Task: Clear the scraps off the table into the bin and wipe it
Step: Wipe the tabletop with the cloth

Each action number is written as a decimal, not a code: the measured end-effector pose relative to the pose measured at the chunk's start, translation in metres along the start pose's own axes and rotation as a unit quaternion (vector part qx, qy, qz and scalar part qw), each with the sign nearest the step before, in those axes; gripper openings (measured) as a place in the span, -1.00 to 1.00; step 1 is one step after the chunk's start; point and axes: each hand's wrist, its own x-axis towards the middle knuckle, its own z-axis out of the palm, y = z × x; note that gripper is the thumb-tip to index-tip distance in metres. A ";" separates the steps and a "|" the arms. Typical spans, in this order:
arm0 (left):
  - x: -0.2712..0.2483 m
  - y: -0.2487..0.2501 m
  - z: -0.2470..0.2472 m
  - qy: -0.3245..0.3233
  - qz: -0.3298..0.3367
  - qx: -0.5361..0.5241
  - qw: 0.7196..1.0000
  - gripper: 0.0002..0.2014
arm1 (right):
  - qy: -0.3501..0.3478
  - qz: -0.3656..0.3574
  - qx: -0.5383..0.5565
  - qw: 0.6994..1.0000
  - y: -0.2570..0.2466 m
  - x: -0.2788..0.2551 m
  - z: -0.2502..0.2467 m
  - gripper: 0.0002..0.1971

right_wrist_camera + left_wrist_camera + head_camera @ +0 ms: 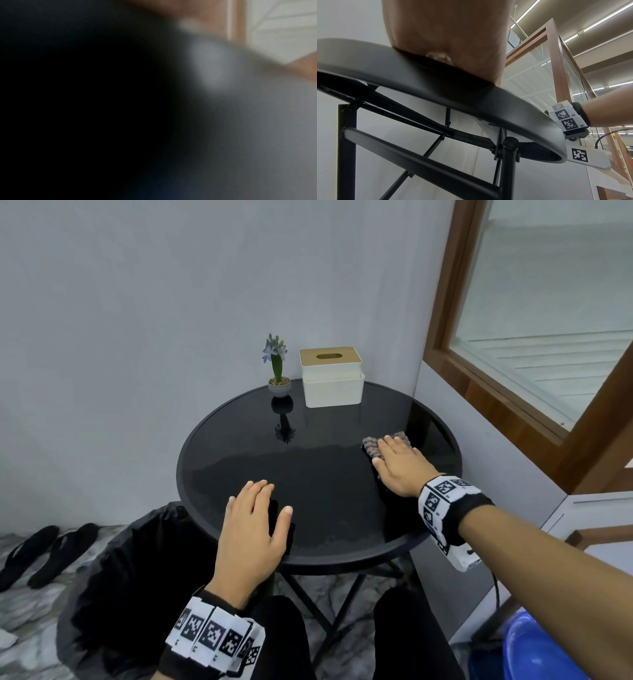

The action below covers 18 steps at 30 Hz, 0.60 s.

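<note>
Cloth [374, 447], a grey knobbly rag, lay flat on the round black glass worktop [308, 467] at about 3 o'clock, pinned beneath the person's right hand [399, 469], whose straight fingers pressed down on it with the palm covering most of the fabric. Across the worktop, at about 7 o'clock, the left hand [255, 529] rested flat on the glass with fingers straight and slightly spread, holding nothing; seen from the left wrist, the heel of that hand [447, 40] sat on the worktop's rim [496, 102]. The right wrist view was dark and blurred, and little could be made out there. A bin [137, 570] lined with a black bag stood on the floor just beside the worktop at about 8 o'clock. At 12 o'clock on the glass stood a white tissue box [331, 378] with a wooden lid, and close beside it at 11 o'clock a small potted plant [278, 368] with purple flowers. A pair of black slippers [44, 553] lay on the floor at the far left.
</note>
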 end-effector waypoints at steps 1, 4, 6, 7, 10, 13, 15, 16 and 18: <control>0.000 0.000 0.000 0.001 0.001 0.002 1.000 -0.37 | -0.002 0.001 -0.003 1.000 -0.005 0.000 0.000 -0.39; 0.000 -0.003 0.000 0.005 -0.001 0.006 1.000 -0.38 | -0.020 -0.038 -0.003 0.999 -0.023 -0.003 0.000 -0.40; 0.000 -0.004 0.000 0.004 -0.001 0.006 1.000 -0.37 | -0.036 -0.079 -0.007 0.996 -0.036 -0.010 0.001 -0.40; 0.001 -0.003 0.000 0.002 -0.002 0.006 1.000 -0.37 | -0.043 -0.103 -0.010 0.994 -0.042 -0.015 0.003 -0.40; 0.001 -0.002 0.000 -0.002 -0.007 0.007 1.000 -0.37 | -0.040 -0.157 -0.011 0.987 -0.059 -0.036 0.009 -0.41; 0.001 -0.002 0.000 -0.002 -0.006 0.010 1.000 -0.37 | -0.023 -0.183 -0.001 0.983 -0.067 -0.062 0.017 -0.41; 0.001 -0.003 0.000 -0.003 -0.006 0.011 1.000 -0.37 | -0.007 -0.204 0.003 0.979 -0.070 -0.080 0.024 -0.41; 0.001 -0.003 0.000 -0.002 -0.008 0.011 1.000 -0.37 | 0.001 -0.214 0.006 0.977 -0.070 -0.088 0.026 -0.41; 0.001 -0.004 0.000 -0.004 -0.009 0.010 1.000 -0.36 | 0.009 -0.224 0.014 0.974 -0.065 -0.103 0.031 -0.42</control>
